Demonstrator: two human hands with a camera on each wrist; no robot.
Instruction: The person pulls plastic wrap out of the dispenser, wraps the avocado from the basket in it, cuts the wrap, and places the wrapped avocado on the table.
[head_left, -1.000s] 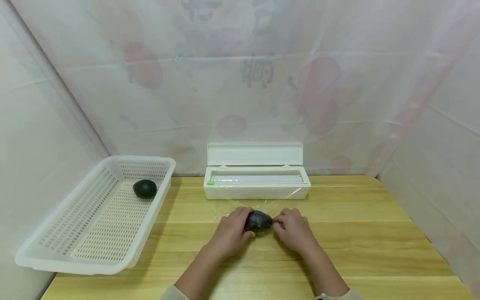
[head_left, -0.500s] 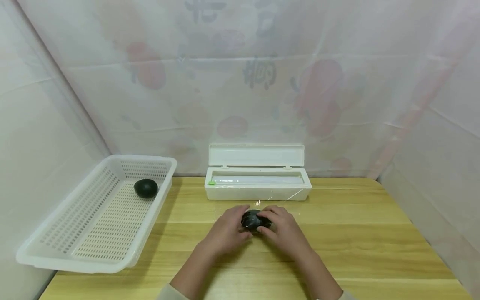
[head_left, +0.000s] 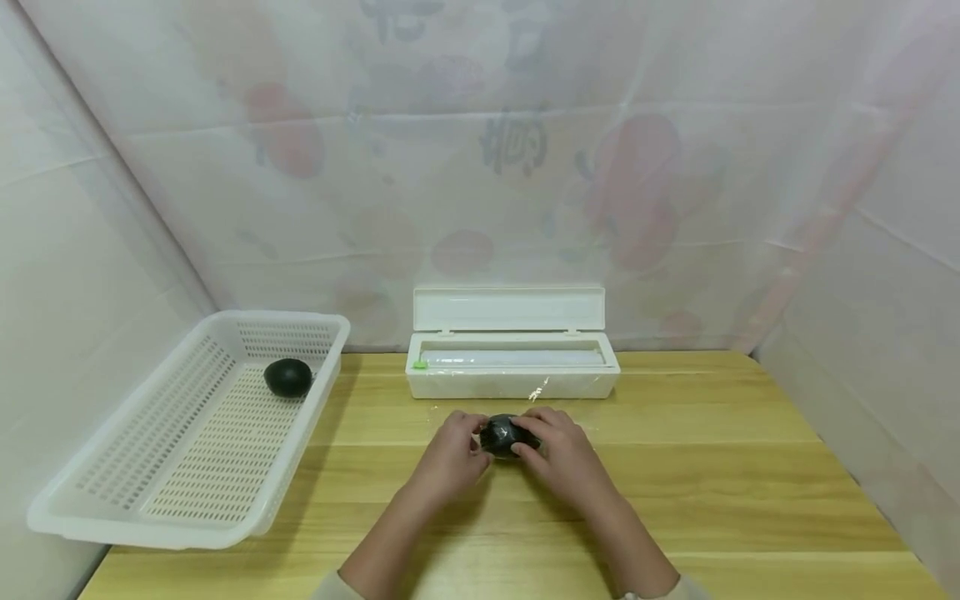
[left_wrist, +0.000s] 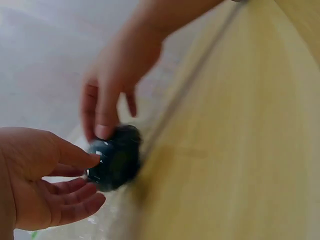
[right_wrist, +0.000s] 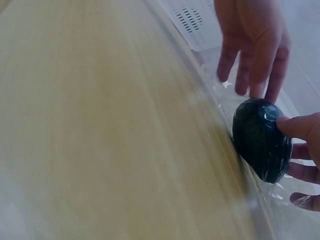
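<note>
The right hand (head_left: 566, 457) is pinching 1 film-wrapped avocado (head_left: 500, 436); the left hand (head_left: 450, 458), fingers parted, is touching the avocado's left end.

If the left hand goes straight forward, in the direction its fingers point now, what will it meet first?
Most likely the dark fruit in the right hand; it lies directly ahead of the left hand. Depth is hard to judge, and they may already touch.
</note>
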